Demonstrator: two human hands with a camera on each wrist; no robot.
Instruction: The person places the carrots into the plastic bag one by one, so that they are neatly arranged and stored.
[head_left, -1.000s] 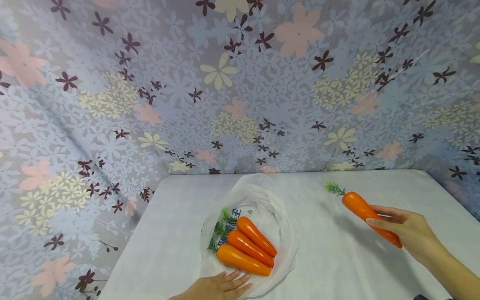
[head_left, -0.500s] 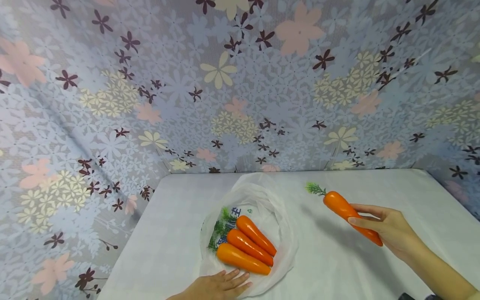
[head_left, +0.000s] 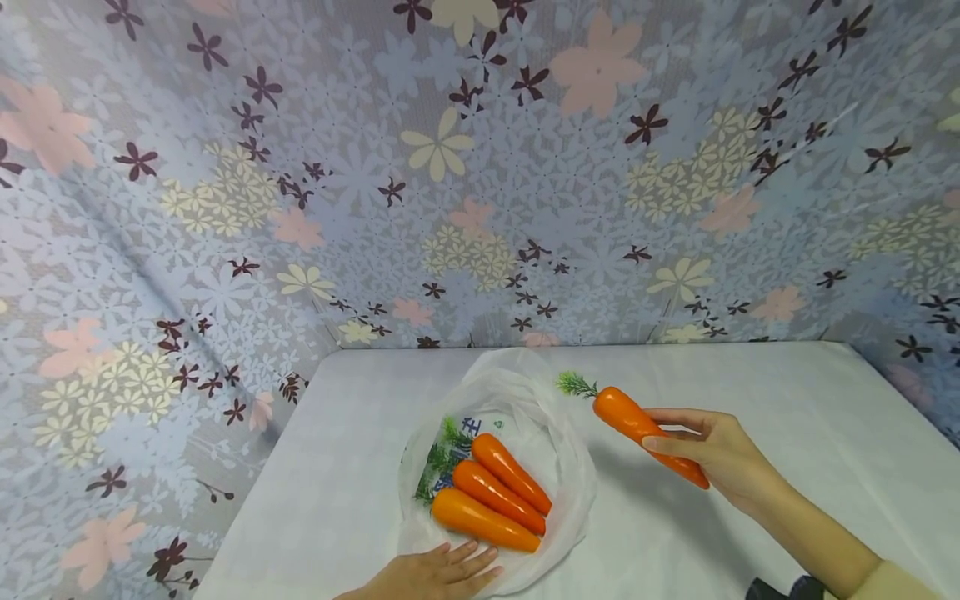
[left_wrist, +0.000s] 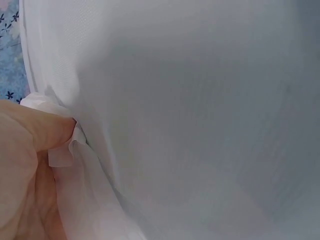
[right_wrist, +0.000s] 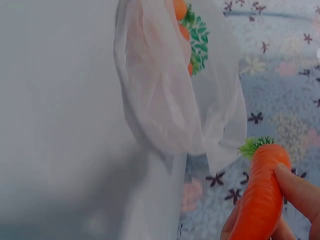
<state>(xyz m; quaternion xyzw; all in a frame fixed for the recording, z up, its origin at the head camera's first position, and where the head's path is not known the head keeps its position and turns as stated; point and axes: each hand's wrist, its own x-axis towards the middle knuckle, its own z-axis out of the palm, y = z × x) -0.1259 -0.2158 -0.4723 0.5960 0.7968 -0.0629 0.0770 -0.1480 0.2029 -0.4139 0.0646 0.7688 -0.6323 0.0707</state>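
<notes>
My right hand (head_left: 723, 458) grips an orange carrot (head_left: 622, 413) between thumb and fingers, raised above the table to the right of the bag. Its green leafy top (right_wrist: 254, 146) points toward the bag. A white, thin plastic bag (head_left: 573, 475) lies with its mouth spread wide. Inside it, 3 carrots rest side by side: an upper carrot (head_left: 510, 468), a middle carrot (head_left: 498, 495) and a lower carrot (head_left: 483, 518), leaves to the left. At the bag's near rim, my left hand (head_left: 435, 573) pinches the plastic, its thumb (left_wrist: 52, 131) on the outside and fingers reaching over the edge.
A white cloth covers the table (head_left: 330, 467). Flower-patterned walls (head_left: 480, 208) rise behind the table and at both sides. Part of a dark object (head_left: 783, 588) shows at the bottom edge, near the right forearm.
My right hand has carried the carrot leftward, closer to the bag. The left hand, the bag and the carrots in it have stayed in place.
</notes>
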